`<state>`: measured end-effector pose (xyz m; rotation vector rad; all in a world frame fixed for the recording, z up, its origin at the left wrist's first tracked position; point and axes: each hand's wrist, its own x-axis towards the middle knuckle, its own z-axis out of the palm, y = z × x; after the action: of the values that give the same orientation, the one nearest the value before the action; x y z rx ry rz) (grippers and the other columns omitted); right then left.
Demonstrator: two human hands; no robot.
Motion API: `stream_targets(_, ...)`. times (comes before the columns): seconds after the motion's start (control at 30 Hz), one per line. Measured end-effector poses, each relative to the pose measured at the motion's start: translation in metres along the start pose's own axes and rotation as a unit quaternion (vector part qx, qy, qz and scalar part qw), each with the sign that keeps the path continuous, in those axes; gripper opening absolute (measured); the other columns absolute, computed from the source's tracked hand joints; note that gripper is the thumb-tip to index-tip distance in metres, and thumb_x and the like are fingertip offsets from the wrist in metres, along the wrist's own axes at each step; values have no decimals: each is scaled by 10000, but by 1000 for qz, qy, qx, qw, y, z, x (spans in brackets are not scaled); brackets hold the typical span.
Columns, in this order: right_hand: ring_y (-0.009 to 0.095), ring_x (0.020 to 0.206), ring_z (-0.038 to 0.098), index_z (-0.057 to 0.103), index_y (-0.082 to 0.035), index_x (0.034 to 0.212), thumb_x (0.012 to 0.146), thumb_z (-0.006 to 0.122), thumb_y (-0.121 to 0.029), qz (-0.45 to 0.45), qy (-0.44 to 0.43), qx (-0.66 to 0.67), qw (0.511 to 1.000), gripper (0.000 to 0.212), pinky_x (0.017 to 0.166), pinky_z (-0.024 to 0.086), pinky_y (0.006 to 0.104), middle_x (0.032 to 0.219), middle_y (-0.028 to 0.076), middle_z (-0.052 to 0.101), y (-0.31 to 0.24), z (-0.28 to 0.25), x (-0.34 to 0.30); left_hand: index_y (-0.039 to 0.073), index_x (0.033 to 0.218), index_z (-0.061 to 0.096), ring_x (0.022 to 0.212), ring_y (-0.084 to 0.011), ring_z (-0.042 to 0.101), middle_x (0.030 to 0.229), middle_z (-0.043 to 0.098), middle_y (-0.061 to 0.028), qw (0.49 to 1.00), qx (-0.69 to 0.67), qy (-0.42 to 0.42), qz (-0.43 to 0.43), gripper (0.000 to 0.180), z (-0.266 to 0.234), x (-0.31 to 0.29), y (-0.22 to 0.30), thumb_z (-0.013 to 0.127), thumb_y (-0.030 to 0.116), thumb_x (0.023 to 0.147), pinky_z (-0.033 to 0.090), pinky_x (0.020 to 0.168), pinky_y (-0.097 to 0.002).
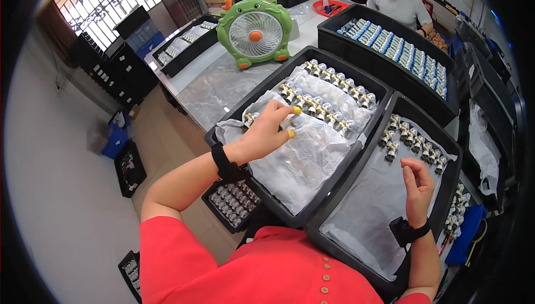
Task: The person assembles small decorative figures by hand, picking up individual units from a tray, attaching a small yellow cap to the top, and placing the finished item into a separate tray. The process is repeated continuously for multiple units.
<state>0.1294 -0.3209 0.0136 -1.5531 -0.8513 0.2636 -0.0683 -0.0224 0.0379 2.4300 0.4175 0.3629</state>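
Note:
My left hand [270, 128] reaches over the larger black tray [334, 178], with yellow covers on thumb and forefinger. Those two fingertips stand on either side of a small blurred figurine [291, 120], partly hidden by the hand. Rows of small white and gold figurines [317, 107] with clear round tops lie on the white paper lining [304, 162]. Over the smaller black tray [452, 164] at right, my right hand [419, 188] is closed, thumb against curled fingers; what it holds, if anything, cannot be made out. Similar figurines [415, 139] lie at that tray's far end.
A green cartoon-shaped fan [255, 32] stands beyond the larger tray. Behind the trays, a deep black crate [384, 72] holds rows of blue and white pieces. Another person [398, 5] sits at the far side. Trays of figurines [234, 203] stand low at left.

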Motion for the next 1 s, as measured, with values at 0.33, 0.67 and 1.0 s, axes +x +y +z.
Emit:
stream_targets(0.33, 71, 864, 526, 623, -4, 982, 888, 567, -35, -11, 1, -11, 1000, 113, 750, 414, 191, 992, 32, 581, 2, 0, 0, 21, 1158, 523, 952, -356, 541, 1031, 485, -188, 975, 186, -119, -30, 444, 20, 8, -25, 632, 34, 727, 449, 827, -404)
stream_targets(0.67, 67, 816, 522, 632, 0, 961, 874, 566, -22, -10, -6, -23, 1000, 112, 715, 413, 194, 960, 26, 585, 2, -1, 1, 14, 960, 536, 853, -368, 583, 972, 514, -188, 929, 297, -220, -19, 329, 14, 11, -27, 677, 159, 700, 474, 729, -441)
stream_targets(1.0, 79, 842, 533, 630, 7, 972, 878, 571, -40, -5, -15, -17, 1000, 120, 744, 423, 205, 979, 41, 592, 5, -3, 1, -26, 963, 486, 882, -382, 558, 926, 546, -223, 937, 236, -256, -39, 436, 10, 6, -31, 697, 248, 697, 457, 769, -438)
